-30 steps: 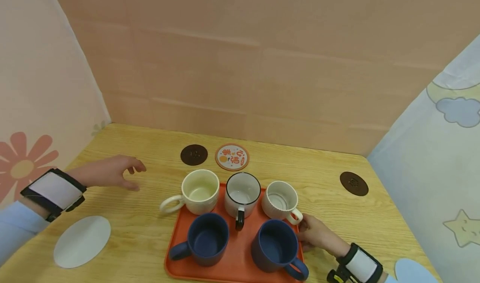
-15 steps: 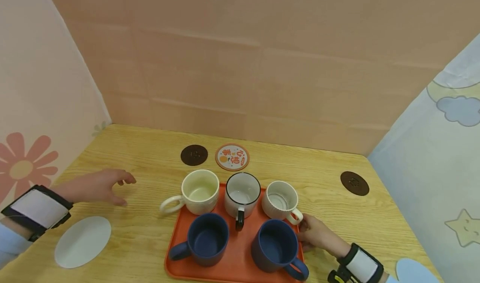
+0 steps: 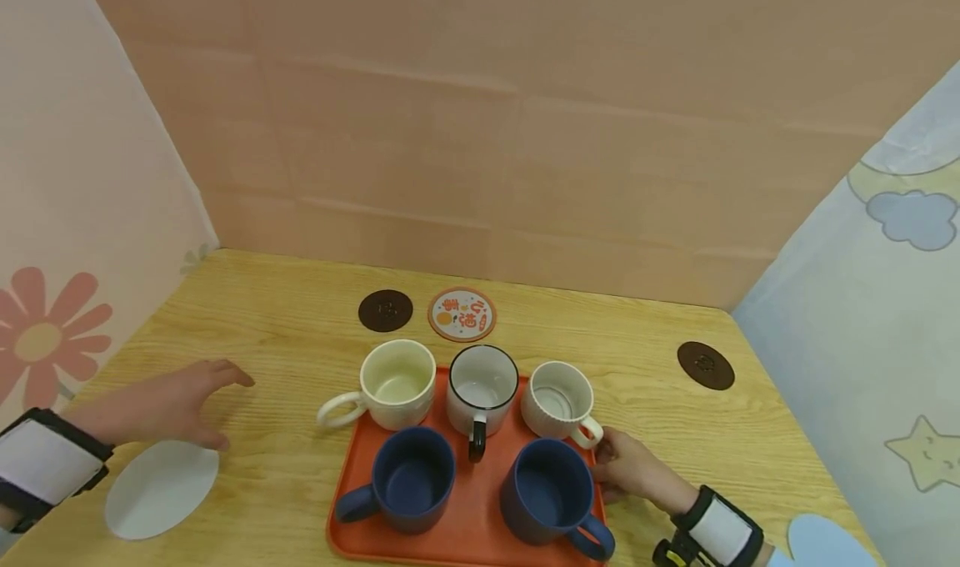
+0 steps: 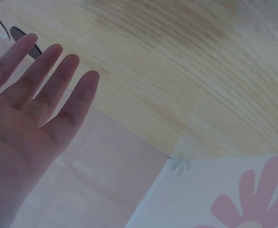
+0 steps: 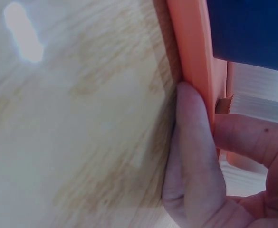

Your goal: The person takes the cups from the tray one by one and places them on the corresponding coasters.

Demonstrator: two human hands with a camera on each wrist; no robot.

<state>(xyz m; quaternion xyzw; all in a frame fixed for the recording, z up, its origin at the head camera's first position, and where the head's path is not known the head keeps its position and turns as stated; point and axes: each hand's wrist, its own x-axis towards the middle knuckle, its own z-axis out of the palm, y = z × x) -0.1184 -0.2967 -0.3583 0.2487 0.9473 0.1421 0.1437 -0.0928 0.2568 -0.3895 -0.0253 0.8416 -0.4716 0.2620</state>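
An orange-red tray (image 3: 480, 500) lies on the wooden table, carrying several mugs. My right hand (image 3: 633, 464) pinches its right rim; in the right wrist view the thumb (image 5: 245, 137) is on the inner side and the fingers (image 5: 196, 156) are outside. Close to that hand are a small ribbed white mug (image 3: 557, 398) and a dark blue mug (image 3: 547, 488). The other mugs are cream (image 3: 397, 383), white with a black rim (image 3: 482, 388), and dark blue (image 3: 412, 479). My left hand (image 3: 168, 400) holds nothing, its fingers spread, near a white round mat (image 3: 161, 492).
Behind the tray lie a dark brown coaster (image 3: 386, 310) and a patterned coaster (image 3: 462, 314). Another brown coaster (image 3: 706, 365) is at the right, and a pale blue round mat (image 3: 828, 540) at the lower right. Paper-covered walls (image 3: 487, 133) border the table.
My left hand has moved left and toward me, coming partly over the white mat. The right hand keeps its grip on the tray, and the mugs stay in place.
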